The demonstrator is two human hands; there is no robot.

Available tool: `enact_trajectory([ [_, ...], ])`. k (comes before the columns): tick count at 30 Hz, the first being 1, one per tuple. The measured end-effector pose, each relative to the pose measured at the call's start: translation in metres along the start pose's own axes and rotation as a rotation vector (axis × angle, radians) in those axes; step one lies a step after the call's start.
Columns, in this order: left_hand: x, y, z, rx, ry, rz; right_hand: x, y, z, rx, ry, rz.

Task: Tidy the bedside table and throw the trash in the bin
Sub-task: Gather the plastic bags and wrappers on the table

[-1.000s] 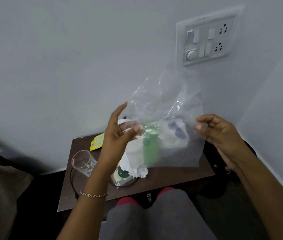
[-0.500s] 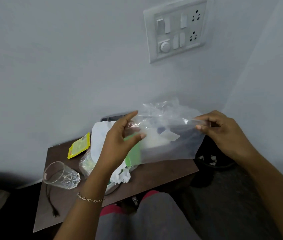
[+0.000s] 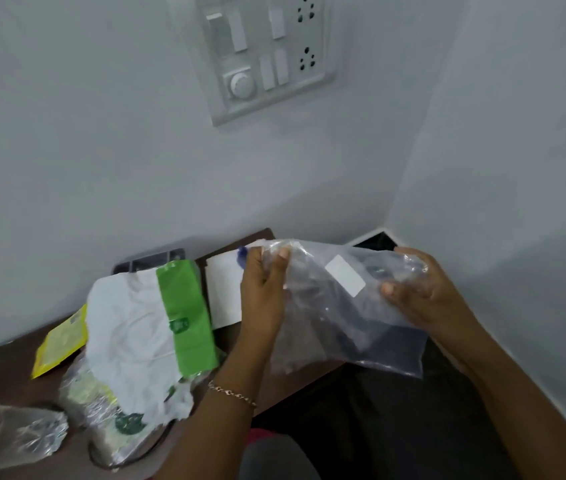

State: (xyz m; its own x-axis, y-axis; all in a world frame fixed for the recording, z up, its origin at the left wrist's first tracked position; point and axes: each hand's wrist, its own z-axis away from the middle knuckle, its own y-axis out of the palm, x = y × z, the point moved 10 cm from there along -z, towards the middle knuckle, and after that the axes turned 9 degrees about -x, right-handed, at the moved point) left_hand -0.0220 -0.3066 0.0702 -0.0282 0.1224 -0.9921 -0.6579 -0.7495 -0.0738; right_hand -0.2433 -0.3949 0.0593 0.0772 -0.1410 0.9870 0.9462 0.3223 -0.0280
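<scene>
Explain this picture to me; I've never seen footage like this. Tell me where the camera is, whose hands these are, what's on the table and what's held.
No machine here: a person wears one camera on the head, looking down at their own hands. The left hand and right hand both grip a clear plastic bag. On the brown bedside table lie a green-and-white wrapper, a yellow packet, a white paper and a glass.

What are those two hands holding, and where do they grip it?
A clear plastic bag. The left hand pinches its upper left edge; the right hand grips its crumpled upper right end.
</scene>
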Motion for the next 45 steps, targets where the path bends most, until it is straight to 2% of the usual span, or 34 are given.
enact_trajectory([
  [2,0.024,0.037,-0.004,0.128,-0.116,-0.043,-0.01,-0.035,-0.008,-0.254,0.009,-0.032],
  [4,0.044,0.077,0.001,0.317,-0.236,-0.025,-0.025,-0.066,-0.014,-0.435,0.034,-0.025],
  [7,0.069,0.118,0.0,0.457,-0.295,-0.028,-0.054,-0.097,-0.026,-0.497,0.079,0.046],
  [10,0.096,0.137,-0.019,0.378,-0.257,-0.092,-0.082,-0.109,-0.04,-0.414,0.111,0.077],
  [13,0.119,0.164,-0.031,0.378,-0.245,-0.091,-0.098,-0.135,-0.052,-0.58,0.111,0.048],
  [17,0.15,0.18,-0.054,0.326,-0.248,-0.192,-0.125,-0.149,-0.086,-0.746,0.117,0.191],
  [22,0.147,0.149,-0.059,0.215,-0.237,-0.199,-0.205,-0.129,-0.125,-0.679,0.205,0.354],
  [26,0.11,0.113,-0.034,0.235,-0.151,-0.063,-0.237,-0.097,-0.144,-0.529,0.125,0.811],
  [28,0.098,0.092,-0.025,0.204,-0.12,-0.033,-0.252,-0.085,-0.144,-0.49,0.143,0.917],
  [30,0.089,0.071,-0.022,0.149,-0.087,-0.031,-0.248,-0.081,-0.141,-0.552,0.108,1.118],
  [32,0.085,0.055,-0.018,0.105,-0.072,-0.011,-0.23,-0.078,-0.132,-0.621,0.043,1.185],
  [34,0.085,0.037,-0.013,0.057,-0.072,0.012,-0.213,-0.075,-0.118,-0.702,0.002,1.117],
  [37,0.084,-0.001,-0.005,-0.053,-0.081,0.052,-0.186,-0.061,-0.092,-0.751,-0.022,0.959],
  [39,0.077,-0.041,-0.002,-0.154,-0.03,0.023,-0.153,-0.039,-0.069,-0.762,-0.106,0.822],
  [42,0.059,-0.123,0.009,-0.404,0.089,-0.124,-0.088,0.02,-0.027,-0.654,-0.275,0.433],
  [44,0.046,-0.185,0.022,-0.621,0.194,-0.288,-0.062,0.072,-0.001,-0.506,-0.267,0.16],
  [45,0.042,-0.212,0.03,-0.727,0.22,-0.365,-0.056,0.102,0.008,-0.405,-0.226,0.107],
])
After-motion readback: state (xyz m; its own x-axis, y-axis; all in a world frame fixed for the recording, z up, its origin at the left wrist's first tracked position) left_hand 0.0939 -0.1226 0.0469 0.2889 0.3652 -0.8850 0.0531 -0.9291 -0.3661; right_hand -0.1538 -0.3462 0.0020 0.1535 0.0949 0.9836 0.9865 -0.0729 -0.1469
